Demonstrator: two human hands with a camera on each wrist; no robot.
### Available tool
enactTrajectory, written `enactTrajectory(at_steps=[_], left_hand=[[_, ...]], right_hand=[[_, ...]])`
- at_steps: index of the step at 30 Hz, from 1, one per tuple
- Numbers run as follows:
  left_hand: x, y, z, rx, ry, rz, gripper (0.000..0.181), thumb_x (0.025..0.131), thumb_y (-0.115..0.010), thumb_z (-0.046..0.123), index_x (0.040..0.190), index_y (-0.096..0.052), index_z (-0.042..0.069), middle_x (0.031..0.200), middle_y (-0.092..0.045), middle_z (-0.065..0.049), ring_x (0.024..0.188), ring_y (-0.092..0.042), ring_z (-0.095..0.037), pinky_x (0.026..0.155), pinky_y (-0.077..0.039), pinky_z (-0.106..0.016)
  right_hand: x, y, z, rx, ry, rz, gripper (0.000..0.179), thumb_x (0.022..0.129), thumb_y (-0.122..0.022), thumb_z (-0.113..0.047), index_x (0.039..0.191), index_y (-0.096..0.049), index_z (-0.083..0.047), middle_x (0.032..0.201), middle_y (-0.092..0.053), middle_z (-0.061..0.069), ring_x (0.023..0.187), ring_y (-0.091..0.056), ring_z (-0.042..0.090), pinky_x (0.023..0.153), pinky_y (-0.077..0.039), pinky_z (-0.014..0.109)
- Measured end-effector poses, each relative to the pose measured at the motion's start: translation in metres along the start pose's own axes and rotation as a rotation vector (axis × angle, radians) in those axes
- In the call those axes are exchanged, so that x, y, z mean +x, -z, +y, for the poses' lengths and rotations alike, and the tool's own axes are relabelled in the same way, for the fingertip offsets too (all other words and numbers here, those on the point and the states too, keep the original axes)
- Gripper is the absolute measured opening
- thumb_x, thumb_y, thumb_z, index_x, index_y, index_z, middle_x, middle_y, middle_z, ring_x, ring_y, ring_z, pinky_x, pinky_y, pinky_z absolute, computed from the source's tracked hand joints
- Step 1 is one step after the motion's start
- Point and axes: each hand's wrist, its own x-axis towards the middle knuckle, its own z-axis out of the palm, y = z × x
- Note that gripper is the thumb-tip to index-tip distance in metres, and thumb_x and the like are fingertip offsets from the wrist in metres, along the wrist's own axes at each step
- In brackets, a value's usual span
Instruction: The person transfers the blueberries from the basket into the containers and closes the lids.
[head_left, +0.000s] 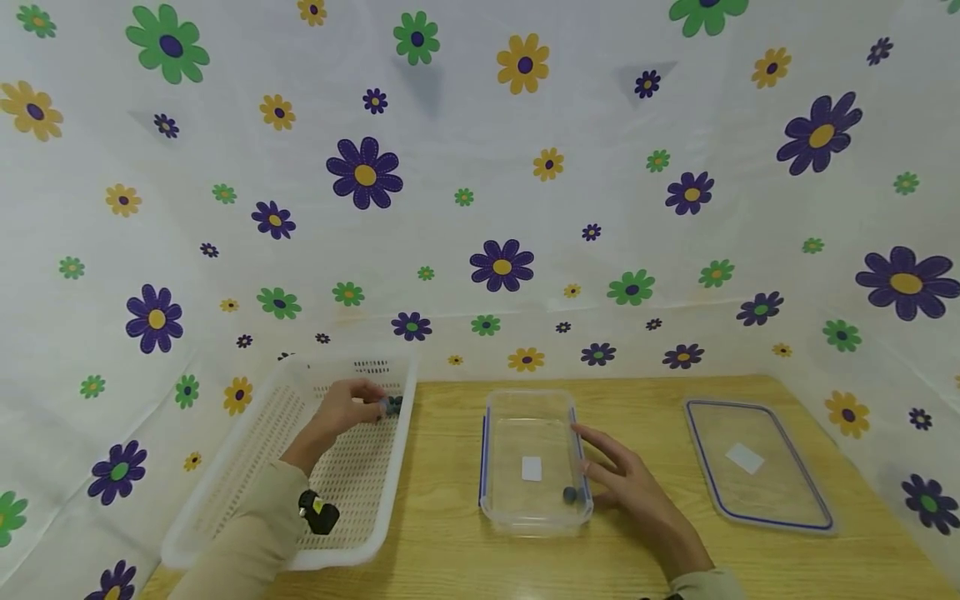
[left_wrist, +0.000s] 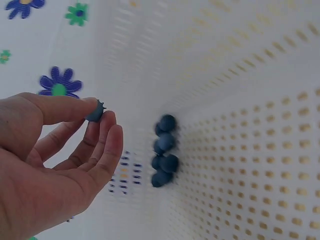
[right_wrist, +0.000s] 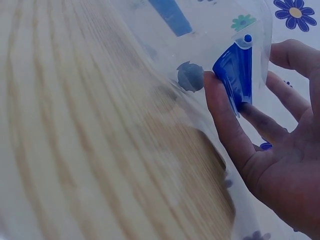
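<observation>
My left hand [head_left: 341,412] reaches into the white plastic basket [head_left: 348,467] and pinches a blueberry [left_wrist: 95,113] between thumb and fingertips. Below it, several blueberries [left_wrist: 166,142] lie along the basket's inner edge. At the centre stands a clear plastic box [head_left: 517,510] with blue side clips. Dark blueberries [head_left: 570,494] rest in its near right corner. My right hand [head_left: 628,479] touches the box's right side, fingers spread and thumb apart. In the right wrist view the thumb is by a blue clip [right_wrist: 236,72], with a blueberry [right_wrist: 190,76] behind the clear wall.
A clear lid [head_left: 772,492] with a blue seal lies flat on the wooden table [head_left: 450,550] at the right. A white flower-printed sheet [head_left: 450,233] hangs behind the table and along both sides. The basket's raised walls surround the left hand.
</observation>
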Motion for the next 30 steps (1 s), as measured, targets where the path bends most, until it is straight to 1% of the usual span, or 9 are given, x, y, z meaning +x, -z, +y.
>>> enactTrajectory(at_steps=[3,5,7,9,12,18,23,26,30], left_hand=[[-0.007,0.005,0.012,-0.043,-0.032,0.006,0.029,0.094,-0.070,0.005,0.119,-0.065,-0.009,0.113,-0.065,-0.021,0.094,-0.064,-0.026,0.085,-0.057,-0.041],[-0.012,0.005,0.020,-0.075,-0.054,0.008,0.031,0.096,-0.070,0.007,0.122,-0.064,-0.008,0.116,-0.065,-0.022,0.099,-0.066,-0.031,0.089,-0.056,-0.046],[-0.017,0.003,0.028,-0.092,-0.073,0.012,0.032,0.097,-0.070,0.008,0.124,-0.064,-0.008,0.118,-0.064,-0.021,0.103,-0.066,-0.032,0.092,-0.055,-0.044],[-0.022,0.001,0.035,-0.119,-0.095,0.012,0.031,0.097,-0.069,0.007,0.124,-0.064,-0.008,0.119,-0.064,-0.023,0.105,-0.067,-0.033,0.091,-0.055,-0.041],[-0.031,-0.002,0.044,-0.142,-0.120,0.015,0.030,0.097,-0.069,0.006,0.123,-0.064,-0.009,0.119,-0.063,-0.024,0.104,-0.067,-0.029,0.087,-0.054,-0.028],[-0.049,-0.009,0.067,-0.138,-0.148,0.061,0.028,0.099,-0.069,0.008,0.124,-0.064,-0.004,0.123,-0.062,-0.023,0.107,-0.067,-0.029,0.087,-0.053,-0.023],[-0.058,-0.023,0.090,-0.187,-0.193,0.116,0.026,0.098,-0.069,0.005,0.122,-0.065,-0.003,0.123,-0.063,-0.020,0.111,-0.066,-0.034,0.086,-0.054,-0.023],[-0.060,-0.035,0.102,-0.208,-0.236,0.134,0.024,0.097,-0.069,0.003,0.120,-0.067,-0.003,0.123,-0.063,-0.019,0.114,-0.065,-0.035,0.088,-0.054,-0.023],[-0.058,-0.053,0.116,-0.225,-0.303,0.150,0.022,0.095,-0.070,0.000,0.117,-0.068,-0.003,0.119,-0.064,-0.018,0.112,-0.065,-0.036,0.089,-0.056,-0.025]], right_hand=[[0.000,-0.001,0.000,-0.004,0.002,-0.003,0.058,0.105,-0.059,-0.016,0.159,-0.039,-0.015,0.169,-0.017,0.014,0.145,-0.027,0.055,0.086,-0.058,0.054],[0.000,-0.001,0.000,-0.006,-0.002,-0.002,0.058,0.104,-0.060,-0.016,0.159,-0.039,-0.015,0.169,-0.017,0.013,0.145,-0.027,0.055,0.086,-0.058,0.054],[0.000,-0.002,0.000,-0.007,-0.003,0.002,0.058,0.104,-0.060,-0.017,0.159,-0.039,-0.015,0.169,-0.017,0.013,0.145,-0.027,0.055,0.086,-0.058,0.054],[0.000,-0.002,0.001,-0.006,-0.003,0.002,0.058,0.105,-0.059,-0.016,0.159,-0.039,-0.014,0.169,-0.017,0.014,0.145,-0.027,0.056,0.086,-0.058,0.054],[0.000,-0.004,0.003,-0.009,-0.004,0.001,0.058,0.105,-0.059,-0.015,0.159,-0.039,-0.014,0.169,-0.017,0.015,0.145,-0.028,0.056,0.086,-0.058,0.054],[0.001,-0.008,0.006,-0.023,-0.002,0.000,0.058,0.104,-0.060,-0.016,0.159,-0.039,-0.014,0.169,-0.018,0.015,0.145,-0.027,0.056,0.087,-0.058,0.053],[0.000,-0.006,0.003,-0.022,-0.022,0.014,0.057,0.105,-0.060,-0.017,0.159,-0.040,-0.018,0.169,-0.018,0.012,0.144,-0.031,0.054,0.088,-0.058,0.051],[-0.001,-0.004,0.000,-0.018,-0.042,0.031,0.057,0.104,-0.061,-0.018,0.158,-0.041,-0.020,0.169,-0.020,0.009,0.142,-0.036,0.051,0.088,-0.058,0.049],[-0.002,-0.002,-0.004,-0.033,-0.037,0.016,0.058,0.105,-0.060,-0.018,0.159,-0.040,-0.019,0.169,-0.019,0.011,0.142,-0.035,0.052,0.089,-0.058,0.049]])
